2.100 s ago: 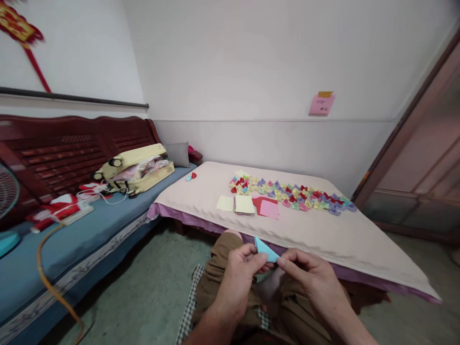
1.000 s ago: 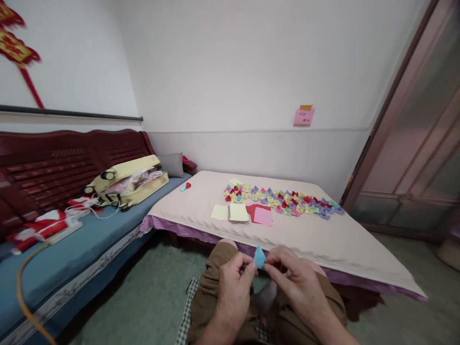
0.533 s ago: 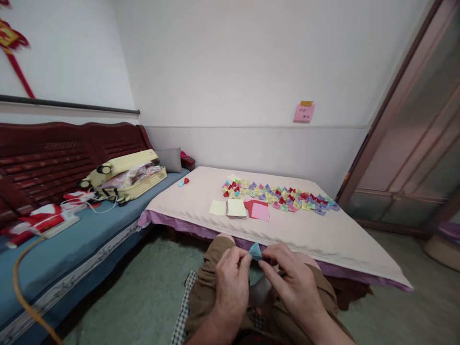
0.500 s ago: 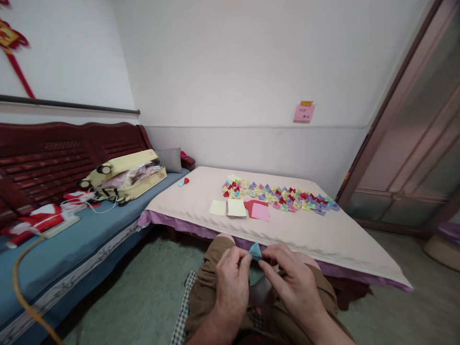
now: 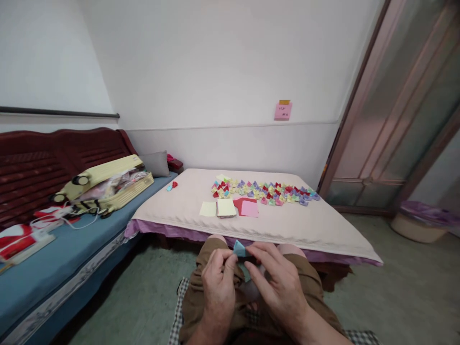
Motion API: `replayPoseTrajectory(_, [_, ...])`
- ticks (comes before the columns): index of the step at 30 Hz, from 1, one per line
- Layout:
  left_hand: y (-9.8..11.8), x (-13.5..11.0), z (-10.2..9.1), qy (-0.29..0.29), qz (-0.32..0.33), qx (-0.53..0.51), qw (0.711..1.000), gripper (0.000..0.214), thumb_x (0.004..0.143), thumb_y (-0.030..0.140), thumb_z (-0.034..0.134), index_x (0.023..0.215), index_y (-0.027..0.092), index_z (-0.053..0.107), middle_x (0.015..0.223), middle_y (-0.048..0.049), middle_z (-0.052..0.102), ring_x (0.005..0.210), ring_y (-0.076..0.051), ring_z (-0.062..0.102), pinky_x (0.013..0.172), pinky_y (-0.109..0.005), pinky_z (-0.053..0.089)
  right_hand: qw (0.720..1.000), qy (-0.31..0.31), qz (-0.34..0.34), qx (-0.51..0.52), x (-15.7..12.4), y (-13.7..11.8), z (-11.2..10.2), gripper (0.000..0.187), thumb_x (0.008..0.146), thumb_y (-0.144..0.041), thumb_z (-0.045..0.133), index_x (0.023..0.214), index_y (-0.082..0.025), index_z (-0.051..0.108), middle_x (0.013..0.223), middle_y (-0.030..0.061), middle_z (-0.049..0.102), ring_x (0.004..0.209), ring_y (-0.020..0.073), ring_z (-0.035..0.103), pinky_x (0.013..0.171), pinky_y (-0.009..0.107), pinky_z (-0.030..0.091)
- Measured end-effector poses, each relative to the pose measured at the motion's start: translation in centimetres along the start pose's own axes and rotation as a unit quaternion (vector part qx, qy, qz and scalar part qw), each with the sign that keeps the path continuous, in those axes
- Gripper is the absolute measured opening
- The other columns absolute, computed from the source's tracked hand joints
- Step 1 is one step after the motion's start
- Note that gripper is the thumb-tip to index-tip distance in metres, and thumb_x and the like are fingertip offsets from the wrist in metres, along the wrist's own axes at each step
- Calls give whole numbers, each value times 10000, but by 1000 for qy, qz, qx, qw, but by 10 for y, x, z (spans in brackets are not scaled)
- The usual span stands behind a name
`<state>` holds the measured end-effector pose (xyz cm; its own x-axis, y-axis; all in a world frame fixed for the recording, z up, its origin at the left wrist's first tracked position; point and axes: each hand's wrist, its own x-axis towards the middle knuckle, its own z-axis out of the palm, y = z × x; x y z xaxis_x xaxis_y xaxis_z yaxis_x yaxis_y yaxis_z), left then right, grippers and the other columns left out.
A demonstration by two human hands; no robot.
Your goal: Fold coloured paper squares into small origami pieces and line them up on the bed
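Observation:
A small piece of light blue paper (image 5: 239, 248), folded into a pointed shape, is held above my lap. My left hand (image 5: 220, 282) pinches its lower left corner between thumb and index finger. At its right edge is the index fingertip of my right hand (image 5: 275, 278), whose thumb stands apart below the paper. On the bed ahead lie a stack of pale yellow paper squares (image 5: 226, 208), a single pale yellow sheet (image 5: 208, 209), a pink sheet (image 5: 249, 209) and a red sheet (image 5: 238, 206) partly under it. Many folded paper pieces (image 5: 266, 191) in mixed colours spread behind them.
A blue-cushioned wooden bench (image 5: 86, 239) runs along the left, with an open yellow suitcase (image 5: 118, 201) on it. Small red and blue items (image 5: 172, 186) lie at the bed's (image 5: 172, 211) far left. A lidded bin (image 5: 420, 227) stands on the floor at right.
My view has turned to the right. The thumb of my right hand has come away from the blue paper, while my left hand keeps its pinch.

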<state>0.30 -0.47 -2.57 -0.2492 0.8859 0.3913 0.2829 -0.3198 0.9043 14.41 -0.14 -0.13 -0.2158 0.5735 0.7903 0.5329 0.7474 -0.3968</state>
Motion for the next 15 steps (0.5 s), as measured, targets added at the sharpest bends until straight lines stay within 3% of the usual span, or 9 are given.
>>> replayPoseTrajectory(4, [-4, 1, 0, 7, 0, 6, 1000, 141, 846, 278, 570, 758, 205, 653, 746, -16, 654, 734, -187, 576, 713, -265, 410, 1000, -3, 3, 22, -1, -3, 1, 217, 842, -94, 560, 1029, -188, 618, 949, 99, 644, 899, 213, 609, 764, 321, 502])
replayPoseTrajectory(8, [-3, 2, 0, -7, -4, 1, 1000, 151, 843, 294, 577, 749, 207, 658, 737, -14, 656, 728, -186, 582, 704, -260, 416, 992, -29, 85, 90, 3, -4, 2, 75, 832, -136, 578, 848, -192, 626, 811, 45, 611, 741, 173, 579, 646, 269, 463])
replayPoseTrajectory(12, [1, 2, 0, -34, -4, -23, 999, 137, 830, 294, 598, 748, 201, 657, 727, -12, 646, 719, -178, 578, 692, -250, 418, 966, -56, 177, 177, 11, -1, 0, 103, 825, -218, 589, 750, -187, 653, 732, 25, 589, 702, 169, 546, 633, 266, 429])
replayPoseTrajectory(15, [6, 5, -1, -59, -1, -65, 996, 138, 779, 294, 666, 695, 187, 643, 731, -15, 620, 724, -170, 557, 675, -238, 413, 932, -76, 241, 259, 15, 5, -4, 160, 808, -295, 607, 720, -178, 671, 712, 21, 593, 703, 171, 534, 653, 274, 416])
